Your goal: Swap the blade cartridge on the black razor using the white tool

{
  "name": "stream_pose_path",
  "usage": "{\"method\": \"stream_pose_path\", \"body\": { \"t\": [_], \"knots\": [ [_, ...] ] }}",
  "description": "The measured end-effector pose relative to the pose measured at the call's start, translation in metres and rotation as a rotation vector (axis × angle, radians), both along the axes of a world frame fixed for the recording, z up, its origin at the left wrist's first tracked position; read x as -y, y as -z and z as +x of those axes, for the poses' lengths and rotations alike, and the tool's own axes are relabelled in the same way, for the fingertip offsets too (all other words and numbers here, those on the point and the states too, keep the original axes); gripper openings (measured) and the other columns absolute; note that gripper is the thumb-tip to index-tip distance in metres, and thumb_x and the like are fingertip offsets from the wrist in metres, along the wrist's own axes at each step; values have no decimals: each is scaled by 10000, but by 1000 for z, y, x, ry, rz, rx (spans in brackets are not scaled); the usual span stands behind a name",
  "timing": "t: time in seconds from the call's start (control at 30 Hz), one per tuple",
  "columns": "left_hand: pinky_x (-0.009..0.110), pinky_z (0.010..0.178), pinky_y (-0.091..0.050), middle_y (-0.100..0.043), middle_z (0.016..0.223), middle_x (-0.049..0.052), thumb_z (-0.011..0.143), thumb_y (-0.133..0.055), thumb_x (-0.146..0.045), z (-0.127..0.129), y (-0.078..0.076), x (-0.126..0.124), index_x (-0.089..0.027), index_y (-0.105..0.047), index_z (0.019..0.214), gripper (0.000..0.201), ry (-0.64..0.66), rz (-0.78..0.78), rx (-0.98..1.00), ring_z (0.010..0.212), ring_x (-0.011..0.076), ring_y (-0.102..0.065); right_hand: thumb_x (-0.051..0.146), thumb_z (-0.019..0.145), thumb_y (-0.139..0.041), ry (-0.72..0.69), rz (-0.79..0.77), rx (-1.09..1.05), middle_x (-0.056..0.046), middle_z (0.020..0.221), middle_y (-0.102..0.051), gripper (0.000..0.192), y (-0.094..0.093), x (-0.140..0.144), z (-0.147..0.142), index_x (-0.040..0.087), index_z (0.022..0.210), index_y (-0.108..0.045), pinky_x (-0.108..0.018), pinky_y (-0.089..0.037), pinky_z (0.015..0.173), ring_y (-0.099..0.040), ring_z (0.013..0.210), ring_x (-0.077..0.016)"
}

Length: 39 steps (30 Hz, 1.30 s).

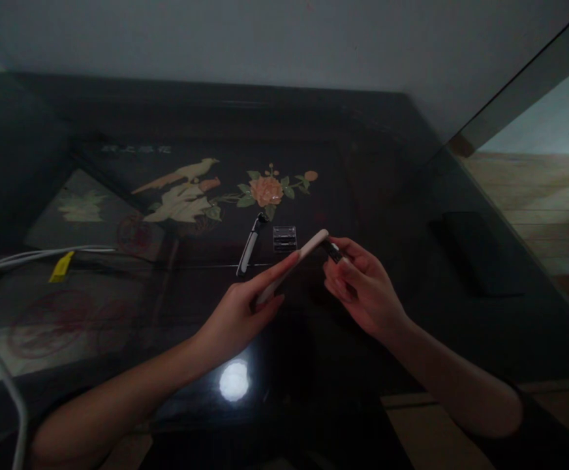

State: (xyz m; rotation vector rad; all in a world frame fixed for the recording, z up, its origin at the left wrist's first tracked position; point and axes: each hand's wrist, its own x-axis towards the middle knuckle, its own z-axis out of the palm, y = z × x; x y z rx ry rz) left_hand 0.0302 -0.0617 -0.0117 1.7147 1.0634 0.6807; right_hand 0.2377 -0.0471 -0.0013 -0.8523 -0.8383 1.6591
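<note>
My left hand (240,310) is closed round a slim, pale, long object (311,243) with a rounded far end, its thumb below and fingers along the top. The object slants up to the right; its exact kind I cannot tell. At its far end my right hand (363,281) pinches a small black piece with a light spot (333,251), which touches or nearly touches that end. Just beyond my left hand lies a white and black razor (250,250), its head pointing away from me. Beside the razor sits a small clear case (284,239) with dark strips inside.
The dark glossy tabletop (191,117) bears a bird-and-flower picture and meets a pale wall (216,46). White cables (44,257) with a yellow tag (62,266) come in from the left. A dark flat object (475,254) lies at the right.
</note>
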Motion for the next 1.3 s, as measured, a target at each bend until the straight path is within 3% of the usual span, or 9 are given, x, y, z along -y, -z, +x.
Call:
{"method": "stream_pose_path", "body": {
  "t": [0.23, 0.33, 0.43, 0.67, 0.77, 0.9, 1.07, 1.2, 1.3],
  "knots": [
    [133, 534, -395, -670, 1000, -14, 888, -520, -130, 2, 2, 6, -289, -371, 1496, 645, 49, -39, 21, 552, 52, -413, 339, 702, -829, 36, -36, -7, 91, 516, -448, 324, -1, -1, 0, 200, 955, -681, -236, -174, 415, -282, 416, -48],
    [135, 471, -286, -475, 660, -78, 885, -502, -114, 3, 1, 9, -265, -372, 1496, 642, 90, -45, 47, 515, 66, -294, 332, 700, -828, 47, -30, 5, 93, 517, -438, 335, -1, -1, 0, 199, 978, -695, -239, -176, 419, -282, 417, -48],
    [145, 470, -258, -322, 611, -87, 893, -503, -128, 2, 0, 11, -242, -388, 1489, 618, 124, -57, 54, 523, 76, -267, 342, 711, -815, 58, -16, 31, 92, 529, -453, 336, -2, -1, 0, 205, 993, -692, -243, -186, 420, -264, 413, -47],
    [141, 539, -399, -573, 708, -55, 908, -504, -138, 0, 5, 6, -240, -385, 1493, 606, 84, -22, 13, 546, 72, -418, 343, 701, -827, 44, -45, 8, 94, 516, -441, 341, -1, -1, 0, 206, 982, -690, -238, -174, 413, -253, 419, -47],
    [210, 742, -520, -703, 1053, 16, 905, -510, -127, 0, 5, 2, -269, -391, 1491, 614, 50, -10, 37, 753, 113, -615, 363, 711, -820, 20, -41, -1, 94, 511, -443, 340, 0, -1, 0, 208, 980, -681, -245, -170, 414, -242, 413, -47],
    [294, 959, -501, -554, 1422, 34, 912, -527, -157, 0, 4, 0, -290, -385, 1491, 611, 2, -25, 34, 1111, 182, -622, 367, 733, -802, 8, -20, 9, 96, 509, -439, 307, 1, 0, 0, 215, 956, -655, -247, -179, 421, -263, 416, -53],
    [253, 862, -534, -571, 1400, 36, 898, -536, -153, 0, 4, 2, -286, -394, 1486, 620, -9, -26, -7, 1064, 173, -629, 343, 729, -805, 18, -34, 5, 99, 503, -434, 295, 1, -1, -1, 214, 952, -661, -245, -167, 423, -260, 415, -51],
    [144, 585, -458, -692, 1038, 0, 892, -526, -133, 1, 5, 5, -280, -391, 1488, 628, 41, 8, -1, 647, 73, -548, 345, 717, -808, 34, -29, 22, 96, 516, -423, 300, 0, -2, 0, 212, 950, -674, -247, -171, 422, -257, 428, -57],
    [133, 463, -321, -542, 671, -68, 891, -508, -128, 1, 3, 8, -244, -389, 1491, 623, 90, -9, -1, 504, 65, -331, 354, 716, -805, 44, -28, 38, 93, 529, -417, 321, 0, -2, 0, 213, 979, -686, -248, -172, 426, -260, 437, -60]
  ]
}}
